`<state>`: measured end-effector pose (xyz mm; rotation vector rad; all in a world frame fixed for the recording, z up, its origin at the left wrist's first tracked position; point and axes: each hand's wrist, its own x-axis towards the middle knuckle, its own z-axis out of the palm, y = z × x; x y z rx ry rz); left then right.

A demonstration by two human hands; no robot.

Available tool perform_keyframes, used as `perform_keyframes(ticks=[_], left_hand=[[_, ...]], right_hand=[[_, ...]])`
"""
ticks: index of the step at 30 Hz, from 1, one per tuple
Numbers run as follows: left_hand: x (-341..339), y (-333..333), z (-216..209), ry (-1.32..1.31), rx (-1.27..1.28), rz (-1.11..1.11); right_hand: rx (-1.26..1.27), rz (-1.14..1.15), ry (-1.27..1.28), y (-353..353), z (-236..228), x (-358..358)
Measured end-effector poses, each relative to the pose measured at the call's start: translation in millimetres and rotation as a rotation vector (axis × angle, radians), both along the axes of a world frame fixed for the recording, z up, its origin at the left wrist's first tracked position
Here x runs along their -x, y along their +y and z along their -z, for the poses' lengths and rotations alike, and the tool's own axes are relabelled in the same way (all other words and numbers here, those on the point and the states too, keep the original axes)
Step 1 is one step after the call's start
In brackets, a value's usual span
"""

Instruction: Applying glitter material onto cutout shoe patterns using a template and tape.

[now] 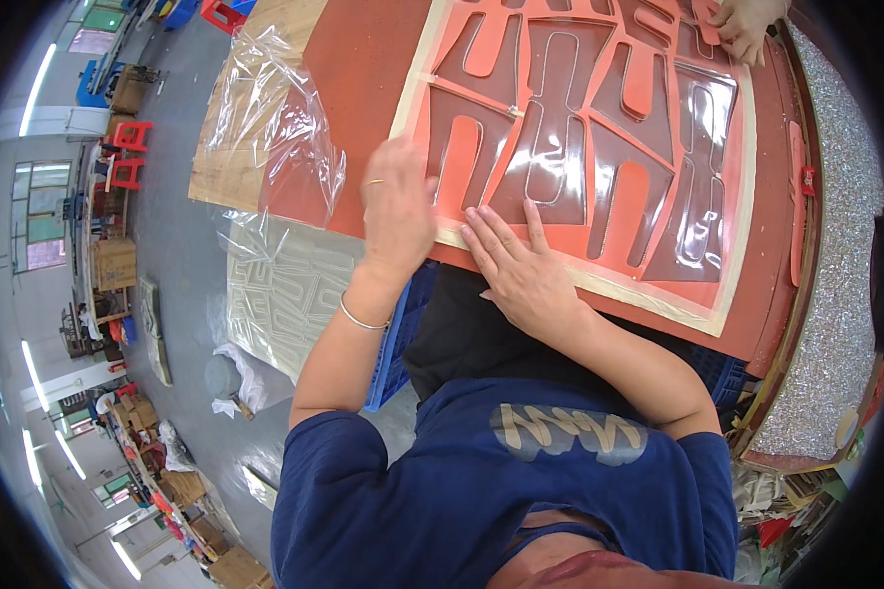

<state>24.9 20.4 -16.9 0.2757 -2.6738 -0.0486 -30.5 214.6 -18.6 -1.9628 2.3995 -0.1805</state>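
A red sheet point(599, 240) with cut-out pattern shapes lies on a reddish-brown board, bordered by pale tape point(648, 306). Glossy clear film covers many of the dark shapes. My right hand point(525, 270) rests with its fingers spread on the sheet's near taped edge, holding nothing. At the near left corner is my left hand point(398, 211), with a ring on one finger and a bangle on the wrist. Motion smears its fingers, so I cannot tell whether they grip anything. Another person's hand point(745, 27) touches the far right corner of the sheet.
Crumpled clear film point(275, 118) lies left of the sheet across a wooden board point(216, 162). Below it, a pale sheet with similar shapes point(290, 285) sits low. A blue plastic crate point(403, 334) stands under the board. Glittery silver material point(820, 265) runs along the right.
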Motion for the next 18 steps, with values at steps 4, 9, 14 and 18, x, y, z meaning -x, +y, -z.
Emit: perform_keyframes(ticks=[4, 9, 14, 18], left_hand=[[7, 2, 12, -0.153, -0.112, 0.342], [9, -3, 8, -0.268, -0.039, 0.321], [11, -6, 11, -0.309, -0.036, 0.352], [11, -11, 13, -0.342, -0.117, 0.409]], right_hand=[[0.015, 0.003, 0.012, -1, 0, 0], [0.034, 0.001, 0.006, -1, 3, 1], [0.027, -0.009, 0.006, 0, 4, 1], [0.050, -0.016, 0.019, 1, 5, 1]])
